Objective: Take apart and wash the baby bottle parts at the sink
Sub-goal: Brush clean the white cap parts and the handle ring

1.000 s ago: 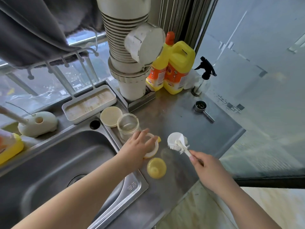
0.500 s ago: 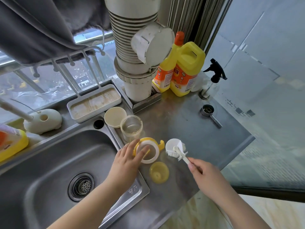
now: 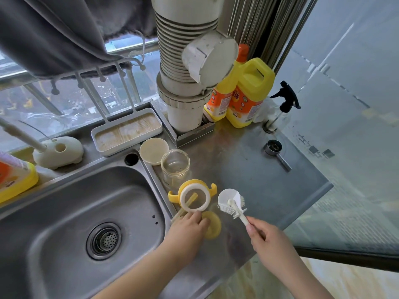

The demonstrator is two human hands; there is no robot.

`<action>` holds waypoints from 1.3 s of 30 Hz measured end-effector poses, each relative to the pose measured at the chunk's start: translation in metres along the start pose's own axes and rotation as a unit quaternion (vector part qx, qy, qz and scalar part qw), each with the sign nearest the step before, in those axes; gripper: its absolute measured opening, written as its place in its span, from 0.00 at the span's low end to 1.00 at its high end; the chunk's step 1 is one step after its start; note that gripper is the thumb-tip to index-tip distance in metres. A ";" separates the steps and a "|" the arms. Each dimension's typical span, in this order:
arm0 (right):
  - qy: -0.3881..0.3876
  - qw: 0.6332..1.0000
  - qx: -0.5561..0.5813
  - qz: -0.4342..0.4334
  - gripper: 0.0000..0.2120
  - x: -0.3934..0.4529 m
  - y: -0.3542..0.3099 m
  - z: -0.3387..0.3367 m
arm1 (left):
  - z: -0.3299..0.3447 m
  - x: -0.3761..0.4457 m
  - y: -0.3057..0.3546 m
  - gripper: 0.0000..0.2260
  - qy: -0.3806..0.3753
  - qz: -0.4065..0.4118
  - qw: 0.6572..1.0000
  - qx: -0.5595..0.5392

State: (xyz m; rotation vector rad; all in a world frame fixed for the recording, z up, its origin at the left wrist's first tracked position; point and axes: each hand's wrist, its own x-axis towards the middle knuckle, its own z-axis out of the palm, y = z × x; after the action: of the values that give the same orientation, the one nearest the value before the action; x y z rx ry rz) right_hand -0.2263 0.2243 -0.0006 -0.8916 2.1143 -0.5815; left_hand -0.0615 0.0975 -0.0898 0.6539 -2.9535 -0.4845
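The baby bottle lies in parts on the steel counter right of the sink (image 3: 64, 212). The clear bottle body (image 3: 175, 167) stands upright beside a cream cap (image 3: 153, 151). In front of them lies the white collar with yellow handles (image 3: 195, 198), and a pale straw (image 3: 190, 203) runs slantwise through it. My left hand (image 3: 185, 227) reaches just below the collar, and its fingers curl over the left edge of a yellow dome-shaped part (image 3: 213, 228). My right hand (image 3: 267, 240) grips the handle of a white dish brush (image 3: 230, 201), whose head hovers right of the collar.
A stack of white buckets (image 3: 185, 61) and yellow detergent bottles (image 3: 248, 93) stand at the back. A spray bottle (image 3: 285, 100) and a small metal scoop (image 3: 275, 148) sit to the right. A white tray (image 3: 127, 130) and a brush holder (image 3: 58, 151) line the sill. The counter edge drops off at the right.
My left hand has let go of the collar and moved down toward me onto the yellow dome part. The collar and its straw now lie uncovered. The brush has hardly moved.
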 end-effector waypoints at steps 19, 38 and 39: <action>-0.003 0.999 0.043 -0.011 0.14 -0.018 0.000 0.014 | -0.023 -0.007 -0.022 0.09 -0.024 -0.339 0.935 -0.103; -0.091 0.971 -0.088 -0.204 0.24 -0.035 -0.132 0.067 | -0.146 -0.107 -0.029 0.18 0.154 -0.407 0.640 -0.634; -0.094 0.965 -0.110 -0.218 0.27 -0.035 -0.148 0.069 | -0.152 -0.114 -0.030 0.21 0.179 -0.394 0.622 -0.653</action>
State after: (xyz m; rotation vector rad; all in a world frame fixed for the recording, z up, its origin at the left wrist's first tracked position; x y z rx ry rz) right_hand -0.0964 0.1459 0.0679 -1.5004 1.8398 -0.4599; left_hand 0.0756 0.0764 0.0433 1.3858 -1.0892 -1.8950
